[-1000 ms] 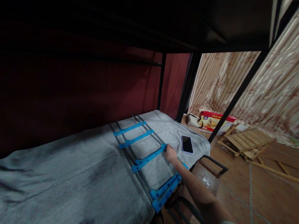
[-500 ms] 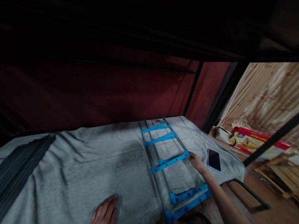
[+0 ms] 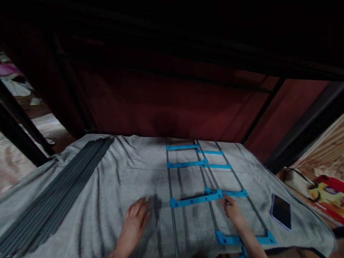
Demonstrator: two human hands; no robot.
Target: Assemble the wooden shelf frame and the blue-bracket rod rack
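Our right hand (image 3: pixel 233 208) pinched a blue bar (image 3: pixel 194 200) of the rack (image 3: pixel 209 187) lying on the bed (image 3: pixel 110 187); left hand (image 3: pixel 135 221) lay open, flat beside. The rack looked light, stiff, loosely jointed; best gripped at the connectors.

Phone (image 3: pixel 281 210) on grey blanket (image 3: pixel 121 172); grey rods (image 3: pixel 53 203) bundled left.

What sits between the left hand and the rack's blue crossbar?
Nothing visible. The left hand lies flat on the grey cloth; only bare cloth separates it from the blue crossbar, which the right hand touches.
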